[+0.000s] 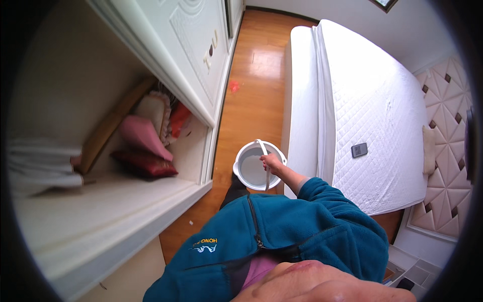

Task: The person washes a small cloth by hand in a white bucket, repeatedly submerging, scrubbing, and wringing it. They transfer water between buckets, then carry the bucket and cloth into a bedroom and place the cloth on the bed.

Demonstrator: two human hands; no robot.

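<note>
My right hand is closed around the handle of a white bucket. The round bucket hangs or stands just in front of me, between the wardrobe and the bed; I cannot tell whether it touches the floor. Its inside looks pale grey, and whether liquid is in it is hard to tell. The right arm, in a teal fleece sleeve, reaches forward to it. My left hand is out of the picture.
On the left is an open white wardrobe with a pink cushion and a dark red cushion. A white mattress lies at right, with a dark flat device on it. Red scraps lie on the wooden floor.
</note>
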